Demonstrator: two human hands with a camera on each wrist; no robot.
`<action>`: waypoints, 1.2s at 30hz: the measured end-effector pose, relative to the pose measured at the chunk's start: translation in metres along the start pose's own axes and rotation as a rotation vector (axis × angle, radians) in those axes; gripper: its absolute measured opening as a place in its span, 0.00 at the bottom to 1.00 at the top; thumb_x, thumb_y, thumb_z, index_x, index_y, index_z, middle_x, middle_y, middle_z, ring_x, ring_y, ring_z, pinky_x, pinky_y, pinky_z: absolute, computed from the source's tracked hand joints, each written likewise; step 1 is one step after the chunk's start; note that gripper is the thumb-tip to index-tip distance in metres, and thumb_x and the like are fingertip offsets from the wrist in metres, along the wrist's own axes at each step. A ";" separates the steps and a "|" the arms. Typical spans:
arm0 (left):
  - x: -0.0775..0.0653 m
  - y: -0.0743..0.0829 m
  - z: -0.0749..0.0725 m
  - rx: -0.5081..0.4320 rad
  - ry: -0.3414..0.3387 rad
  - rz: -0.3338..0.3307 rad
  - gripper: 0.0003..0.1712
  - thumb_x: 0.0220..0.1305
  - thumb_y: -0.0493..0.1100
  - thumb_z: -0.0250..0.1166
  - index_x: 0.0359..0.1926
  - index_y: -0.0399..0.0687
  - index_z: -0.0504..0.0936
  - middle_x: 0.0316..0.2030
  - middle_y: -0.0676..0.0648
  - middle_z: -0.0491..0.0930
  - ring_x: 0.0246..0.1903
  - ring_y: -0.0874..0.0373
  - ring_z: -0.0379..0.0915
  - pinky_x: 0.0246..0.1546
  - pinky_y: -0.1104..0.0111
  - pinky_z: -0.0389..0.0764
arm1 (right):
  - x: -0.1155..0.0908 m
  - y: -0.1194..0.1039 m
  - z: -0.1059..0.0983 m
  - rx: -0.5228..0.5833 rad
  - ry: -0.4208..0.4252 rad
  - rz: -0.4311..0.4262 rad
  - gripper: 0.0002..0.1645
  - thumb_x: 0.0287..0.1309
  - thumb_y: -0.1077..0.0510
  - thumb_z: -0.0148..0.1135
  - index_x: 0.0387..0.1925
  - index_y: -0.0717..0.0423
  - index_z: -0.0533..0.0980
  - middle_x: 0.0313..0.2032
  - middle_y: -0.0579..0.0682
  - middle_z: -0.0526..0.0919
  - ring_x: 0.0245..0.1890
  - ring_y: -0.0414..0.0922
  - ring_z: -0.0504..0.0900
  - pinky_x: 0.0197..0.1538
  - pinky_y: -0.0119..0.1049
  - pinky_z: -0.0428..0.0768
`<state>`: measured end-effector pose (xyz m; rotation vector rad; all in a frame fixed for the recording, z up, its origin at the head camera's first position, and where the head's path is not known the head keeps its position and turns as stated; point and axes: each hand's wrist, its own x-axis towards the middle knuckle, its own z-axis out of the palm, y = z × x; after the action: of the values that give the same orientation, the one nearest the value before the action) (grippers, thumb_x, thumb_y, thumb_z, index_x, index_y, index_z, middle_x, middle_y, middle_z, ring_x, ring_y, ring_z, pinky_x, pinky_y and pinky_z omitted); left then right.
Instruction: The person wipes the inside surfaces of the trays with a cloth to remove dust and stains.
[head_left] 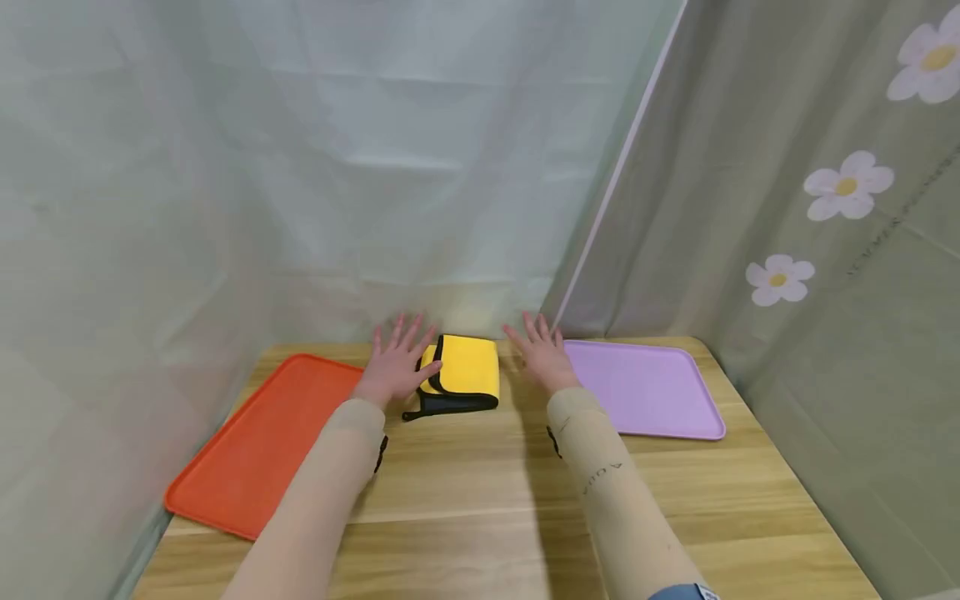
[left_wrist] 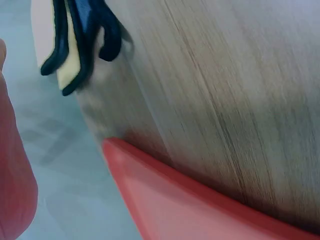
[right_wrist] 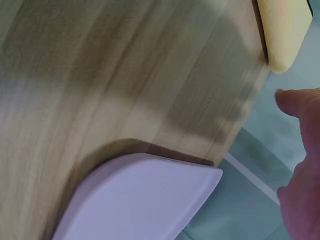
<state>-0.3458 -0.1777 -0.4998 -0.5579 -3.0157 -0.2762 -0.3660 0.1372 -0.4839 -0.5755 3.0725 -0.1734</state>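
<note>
A folded yellow cloth with black edging lies at the back of the table, a dark loop sticking out at its lower left. My left hand, fingers spread, is just left of the cloth, its thumb overlapping the cloth's edge in the head view; whether they touch I cannot tell. To the cloth's right, my right hand reaches forward with spread fingers and holds nothing. Part of the left hand shows in the left wrist view, and the right hand's thumb side in the right wrist view.
An orange-red tray lies on the left of the wooden table, partly behind the left forearm. On the right is a purple tray. Pale curtains hang behind the table, with printed flowers on the right side.
</note>
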 end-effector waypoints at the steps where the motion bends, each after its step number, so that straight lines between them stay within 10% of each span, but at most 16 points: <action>1: -0.001 0.000 -0.002 -0.015 0.000 0.008 0.46 0.82 0.67 0.49 0.88 0.54 0.46 0.86 0.42 0.33 0.83 0.36 0.21 0.75 0.30 0.26 | 0.000 0.000 0.001 0.010 0.004 -0.023 0.46 0.79 0.57 0.61 0.87 0.37 0.51 0.86 0.58 0.35 0.84 0.63 0.35 0.81 0.66 0.43; 14: -0.053 0.017 -0.012 -0.222 0.059 0.070 0.28 0.81 0.48 0.63 0.73 0.38 0.77 0.76 0.33 0.67 0.70 0.35 0.71 0.65 0.39 0.76 | 0.003 -0.020 0.005 0.039 0.042 -0.302 0.23 0.80 0.64 0.54 0.69 0.51 0.80 0.76 0.59 0.70 0.76 0.58 0.69 0.76 0.51 0.69; 19: -0.080 0.028 -0.014 -0.328 0.053 0.099 0.23 0.80 0.47 0.63 0.67 0.40 0.83 0.71 0.35 0.75 0.65 0.37 0.77 0.61 0.41 0.79 | 0.005 -0.038 0.008 -0.007 0.031 -0.319 0.22 0.79 0.58 0.56 0.68 0.48 0.81 0.56 0.50 0.89 0.45 0.47 0.88 0.47 0.41 0.86; 22: -0.094 0.032 -0.014 -0.386 0.057 0.116 0.20 0.80 0.46 0.64 0.64 0.40 0.86 0.67 0.35 0.79 0.64 0.37 0.78 0.63 0.41 0.79 | 0.004 -0.053 0.011 -0.001 0.003 -0.267 0.24 0.79 0.49 0.59 0.70 0.48 0.80 0.50 0.48 0.91 0.36 0.45 0.86 0.40 0.41 0.85; 36: -0.126 0.026 0.001 -0.469 0.250 0.154 0.14 0.76 0.36 0.67 0.56 0.37 0.89 0.61 0.35 0.84 0.61 0.37 0.81 0.60 0.39 0.80 | 0.017 -0.154 0.029 0.083 -0.141 0.322 0.64 0.62 0.13 0.52 0.76 0.60 0.71 0.70 0.64 0.77 0.68 0.61 0.78 0.63 0.62 0.80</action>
<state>-0.2195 -0.1978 -0.5086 -0.7170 -2.6462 -0.9744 -0.3257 -0.0152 -0.4956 -0.0816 2.9492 -0.2421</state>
